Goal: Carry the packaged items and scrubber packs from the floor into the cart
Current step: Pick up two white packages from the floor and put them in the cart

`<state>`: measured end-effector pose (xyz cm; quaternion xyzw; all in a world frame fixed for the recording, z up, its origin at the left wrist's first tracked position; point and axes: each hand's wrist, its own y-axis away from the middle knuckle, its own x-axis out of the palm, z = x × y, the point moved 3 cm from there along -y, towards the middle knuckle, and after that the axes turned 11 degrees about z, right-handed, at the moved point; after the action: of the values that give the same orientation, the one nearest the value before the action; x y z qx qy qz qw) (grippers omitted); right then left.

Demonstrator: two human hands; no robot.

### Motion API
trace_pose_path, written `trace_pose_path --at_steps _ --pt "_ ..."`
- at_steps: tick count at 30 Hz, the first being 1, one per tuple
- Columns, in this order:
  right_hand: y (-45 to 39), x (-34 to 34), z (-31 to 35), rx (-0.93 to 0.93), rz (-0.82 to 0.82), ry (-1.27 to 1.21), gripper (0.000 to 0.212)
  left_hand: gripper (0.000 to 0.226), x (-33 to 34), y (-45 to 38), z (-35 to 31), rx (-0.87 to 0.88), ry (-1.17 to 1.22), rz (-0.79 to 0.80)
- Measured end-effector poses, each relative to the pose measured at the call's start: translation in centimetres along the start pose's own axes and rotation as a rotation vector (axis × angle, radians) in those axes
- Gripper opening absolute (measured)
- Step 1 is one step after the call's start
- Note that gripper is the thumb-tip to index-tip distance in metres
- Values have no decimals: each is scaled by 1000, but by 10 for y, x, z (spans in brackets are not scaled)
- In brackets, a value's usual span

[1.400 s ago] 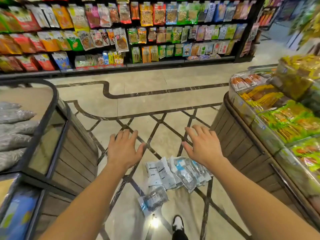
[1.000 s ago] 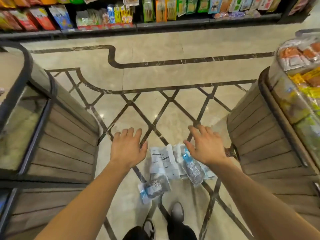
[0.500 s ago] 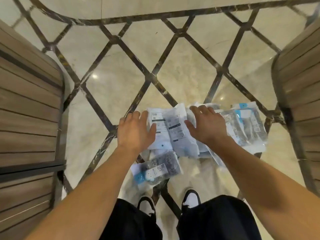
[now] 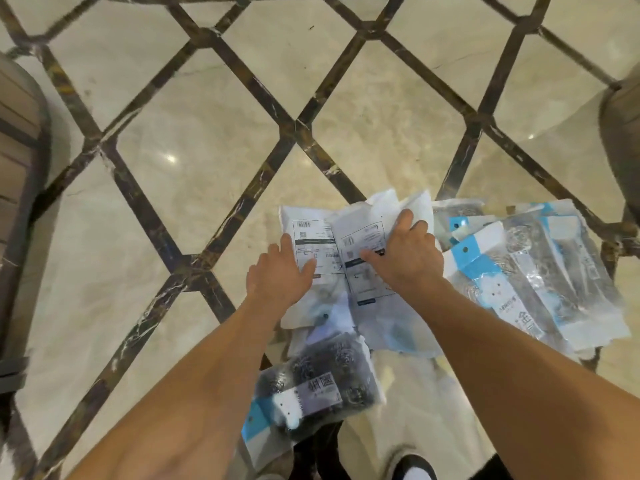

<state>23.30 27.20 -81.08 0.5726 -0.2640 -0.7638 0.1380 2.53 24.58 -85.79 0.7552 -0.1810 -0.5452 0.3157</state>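
While both reach down, left hand [image 4: 280, 275] flat on white packaged items [image 4: 311, 237], right hand [image 4: 405, 254] likewise, fingers spread

White packaged items [image 4: 360, 265] lying flat, overlapping on floor; clear blue-labelled scrubber packs [image 4: 533, 271] fanning beside, one [image 4: 318, 386] lying nearer.
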Motion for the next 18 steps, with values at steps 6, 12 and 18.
trace_pose_path --at_steps 6,12,18 --pt "1 11 0 20 0 -46 84 80 12 -7 -10 -82 645 -30" --pt "-1 9 0 1 -31 -51 82 72 19 -20 -16 -202 878 1" --pt "8 10 12 -50 -88 -102 69 63 29 -17 -20 -188 939 -44"
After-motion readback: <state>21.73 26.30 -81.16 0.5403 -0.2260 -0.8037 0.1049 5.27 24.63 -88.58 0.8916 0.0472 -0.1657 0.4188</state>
